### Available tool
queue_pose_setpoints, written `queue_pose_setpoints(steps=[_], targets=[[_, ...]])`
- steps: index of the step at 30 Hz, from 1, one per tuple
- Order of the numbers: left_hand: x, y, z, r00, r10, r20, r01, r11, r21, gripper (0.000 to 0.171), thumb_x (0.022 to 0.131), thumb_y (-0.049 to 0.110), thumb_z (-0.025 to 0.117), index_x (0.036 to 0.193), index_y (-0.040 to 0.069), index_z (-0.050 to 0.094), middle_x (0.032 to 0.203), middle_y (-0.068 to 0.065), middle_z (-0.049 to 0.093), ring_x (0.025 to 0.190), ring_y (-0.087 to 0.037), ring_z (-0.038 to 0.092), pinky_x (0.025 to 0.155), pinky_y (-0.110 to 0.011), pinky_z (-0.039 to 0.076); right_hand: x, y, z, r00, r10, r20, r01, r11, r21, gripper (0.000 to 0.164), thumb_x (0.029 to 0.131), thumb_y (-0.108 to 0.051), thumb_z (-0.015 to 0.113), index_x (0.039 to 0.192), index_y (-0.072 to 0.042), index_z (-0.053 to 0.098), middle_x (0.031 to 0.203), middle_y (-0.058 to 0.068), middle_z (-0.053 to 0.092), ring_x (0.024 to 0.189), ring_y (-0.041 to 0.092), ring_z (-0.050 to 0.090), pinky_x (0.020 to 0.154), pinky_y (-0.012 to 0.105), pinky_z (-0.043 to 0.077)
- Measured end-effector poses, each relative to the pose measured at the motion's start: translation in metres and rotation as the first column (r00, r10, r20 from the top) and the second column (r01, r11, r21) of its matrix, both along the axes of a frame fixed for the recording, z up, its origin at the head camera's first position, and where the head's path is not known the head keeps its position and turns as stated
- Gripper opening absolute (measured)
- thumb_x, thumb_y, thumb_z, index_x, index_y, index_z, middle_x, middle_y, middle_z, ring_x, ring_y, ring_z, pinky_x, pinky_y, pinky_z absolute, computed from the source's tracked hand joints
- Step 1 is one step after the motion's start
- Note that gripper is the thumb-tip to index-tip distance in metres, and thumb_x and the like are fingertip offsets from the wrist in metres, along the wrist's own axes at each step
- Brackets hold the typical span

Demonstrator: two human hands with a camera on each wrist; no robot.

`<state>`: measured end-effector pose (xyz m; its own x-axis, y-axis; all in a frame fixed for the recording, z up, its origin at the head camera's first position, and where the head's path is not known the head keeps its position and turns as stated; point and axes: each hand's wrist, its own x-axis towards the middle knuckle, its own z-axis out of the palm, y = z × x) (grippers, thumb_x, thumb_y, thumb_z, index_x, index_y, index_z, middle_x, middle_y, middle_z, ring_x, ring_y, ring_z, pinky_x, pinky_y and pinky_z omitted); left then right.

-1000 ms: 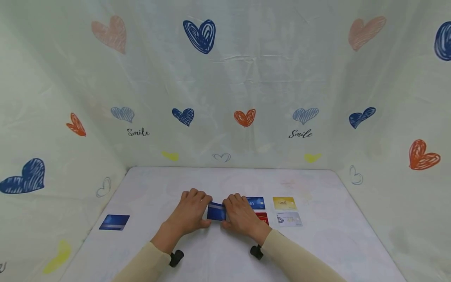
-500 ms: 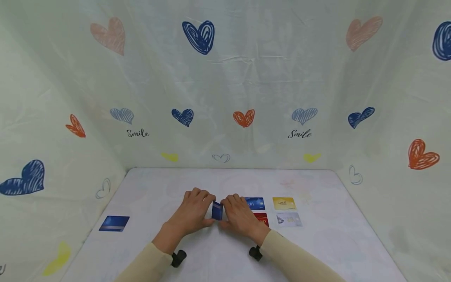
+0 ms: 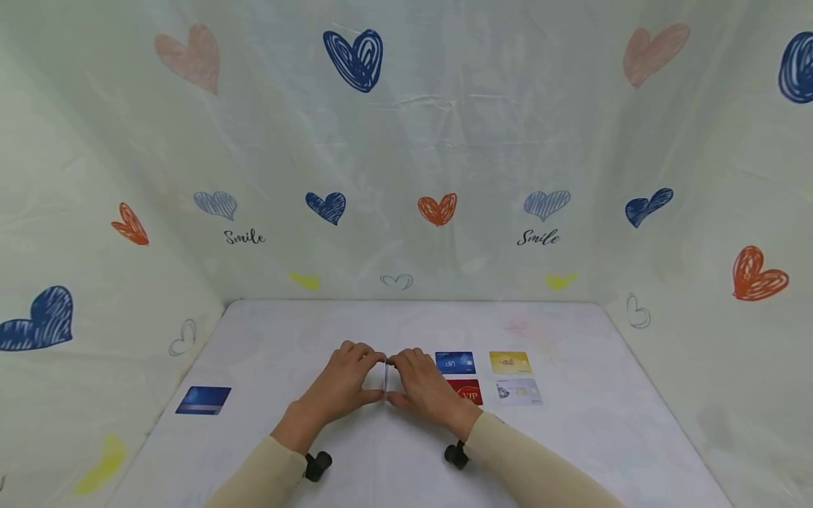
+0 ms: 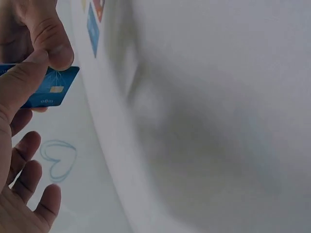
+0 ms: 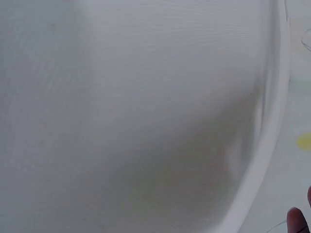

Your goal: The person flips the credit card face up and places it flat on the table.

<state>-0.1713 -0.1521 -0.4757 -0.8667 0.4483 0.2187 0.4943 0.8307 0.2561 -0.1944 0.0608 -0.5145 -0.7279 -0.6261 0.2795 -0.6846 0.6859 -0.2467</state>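
A blue bank card (image 3: 385,377) is held up between both hands, its edge turned to the head view. My left hand (image 3: 346,381) pinches its left side between thumb and fingers. From the right, my right hand (image 3: 422,384) pinches it in the same manner. The left wrist view shows the blue card (image 4: 54,90) with its gold chip, and the left thumb (image 4: 22,82) lying over its face. Near it, the right thumb (image 4: 53,41) presses the card's upper edge. In the right wrist view only fingertips (image 5: 297,222) show at the lower right corner; the card is out of that frame.
On the white table (image 3: 381,458) several cards lie flat. A blue card (image 3: 455,363), a red VIP card (image 3: 466,391), a gold card (image 3: 510,363) and a silver card (image 3: 518,391) are grouped at right. Another dark blue card (image 3: 203,400) lies far left. A heart-printed curtain (image 3: 394,141) surrounds the table.
The held card has turned from showing its blue striped face to standing edge-on. Both hands have drawn closer together around it. The cards on the table have stayed in place.
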Motion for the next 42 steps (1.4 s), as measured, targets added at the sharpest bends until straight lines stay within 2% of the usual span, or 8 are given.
queue_pose_setpoints(steps=[7,12,15,20,25,34,39,42], targets=[[0.003,0.003,-0.003,0.999,-0.050,0.005,0.050,0.996,0.069,0.060,0.084,0.040,0.090,0.133,0.014,0.065,0.124,-0.004,0.066,0.114,-0.024,0.054,0.102,-0.046,0.050,0.001,0.005,0.000,0.999,0.015,0.045,-0.014,1.000,-0.018,0.064,0.094,-0.044,0.080,0.143,-0.012,0.054,0.131,0.002,0.061,0.117,0.016,0.054,0.103,0.033,0.051],[0.004,0.004,-0.002,0.999,-0.048,-0.008,0.049,0.996,0.079,0.060,0.082,0.039,0.091,0.129,0.015,0.065,0.124,-0.002,0.066,0.113,-0.023,0.055,0.101,-0.045,0.051,0.002,0.008,0.001,0.999,0.037,0.040,-0.035,0.999,-0.040,0.065,0.093,-0.044,0.082,0.142,-0.013,0.054,0.130,0.001,0.059,0.117,0.015,0.053,0.104,0.032,0.051],[0.004,0.004,-0.002,1.000,-0.009,0.016,0.008,0.998,0.068,0.060,0.081,0.038,0.091,0.127,0.012,0.063,0.123,-0.002,0.066,0.113,-0.023,0.056,0.101,-0.044,0.052,0.002,0.012,0.002,0.999,0.038,0.026,-0.037,0.998,-0.044,0.067,0.092,-0.045,0.082,0.142,-0.014,0.052,0.130,0.000,0.058,0.119,0.015,0.053,0.106,0.032,0.051],[0.003,0.004,-0.005,0.991,0.118,0.059,-0.117,0.993,-0.011,0.061,0.080,0.036,0.092,0.124,0.008,0.062,0.115,-0.006,0.071,0.108,-0.023,0.057,0.097,-0.044,0.053,-0.002,0.018,0.001,0.999,0.035,-0.023,-0.036,0.998,-0.049,0.068,0.091,-0.045,0.083,0.142,-0.010,0.053,0.128,0.001,0.058,0.118,0.017,0.054,0.108,0.034,0.051],[0.002,0.000,-0.010,0.987,0.161,0.006,-0.160,0.982,-0.105,0.064,0.077,0.039,0.095,0.123,0.009,0.061,0.113,-0.010,0.071,0.104,-0.028,0.057,0.096,-0.048,0.052,-0.004,0.022,0.004,0.997,0.033,-0.063,-0.035,0.999,-0.039,0.070,0.090,-0.048,0.083,0.141,-0.008,0.055,0.129,0.003,0.060,0.117,0.018,0.054,0.107,0.038,0.051],[0.002,0.004,-0.016,0.986,0.169,-0.006,-0.168,0.972,-0.165,0.066,0.076,0.037,0.096,0.126,0.010,0.062,0.115,-0.009,0.068,0.108,-0.030,0.054,0.094,-0.049,0.048,-0.002,0.016,0.009,0.994,0.038,-0.101,-0.030,0.997,0.075,0.067,0.090,-0.047,0.083,0.140,-0.011,0.057,0.129,0.002,0.061,0.116,0.018,0.054,0.105,0.037,0.050],[0.003,0.007,-0.019,0.988,0.155,-0.007,-0.154,0.974,-0.166,0.065,0.075,0.036,0.096,0.124,0.010,0.063,0.114,-0.009,0.067,0.107,-0.030,0.054,0.091,-0.049,0.046,-0.001,0.015,0.005,0.989,0.033,-0.144,-0.006,0.983,0.184,0.065,0.092,-0.052,0.078,0.139,-0.012,0.060,0.126,0.001,0.063,0.113,0.017,0.054,0.100,0.033,0.051],[0.003,0.008,-0.021,0.989,0.146,-0.025,-0.148,0.975,-0.166,0.066,0.074,0.036,0.096,0.124,0.010,0.063,0.114,-0.010,0.067,0.107,-0.031,0.054,0.090,-0.049,0.046,-0.002,0.015,0.001,0.985,0.031,-0.169,0.004,0.979,0.205,0.064,0.092,-0.054,0.077,0.138,-0.012,0.060,0.125,0.001,0.063,0.111,0.017,0.054,0.098,0.032,0.051]])
